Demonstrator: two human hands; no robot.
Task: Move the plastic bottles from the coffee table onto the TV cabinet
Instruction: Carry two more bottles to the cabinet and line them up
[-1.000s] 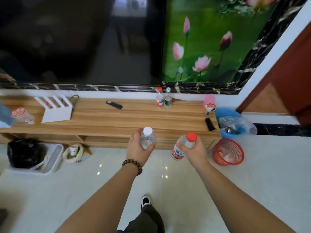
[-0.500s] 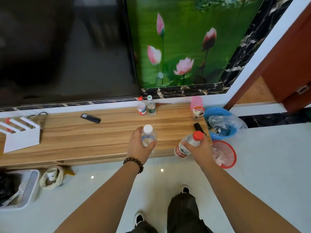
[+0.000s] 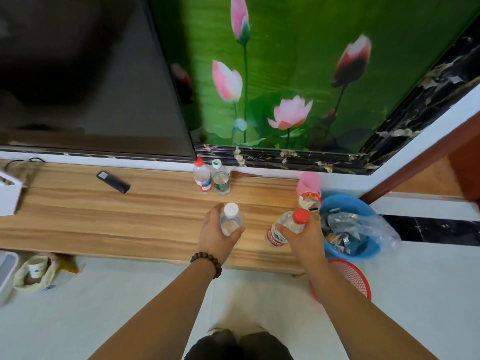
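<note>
At the back of the wooden TV cabinet [image 3: 78,219], mid-frame below the television's corner, stand two bottles side by side: a red-capped one [image 3: 202,178] and a green-capped one [image 3: 220,179]. A black remote [image 3: 113,181] lies to their left, a pink cup [image 3: 309,187] sits at the cabinet's right end, and past it a blue basin [image 3: 363,252] of wrappers and a red mesh basket [image 3: 350,278] rest on the floor. The left hand [image 3: 215,236], a bead bracelet [image 3: 207,262] on its wrist, wraps a white-capped clear bottle [image 3: 230,222] held upright over the cabinet top. The right hand [image 3: 305,237] clasps a red-capped labelled bottle [image 3: 284,227], tilted, near the cabinet's right end.
</note>
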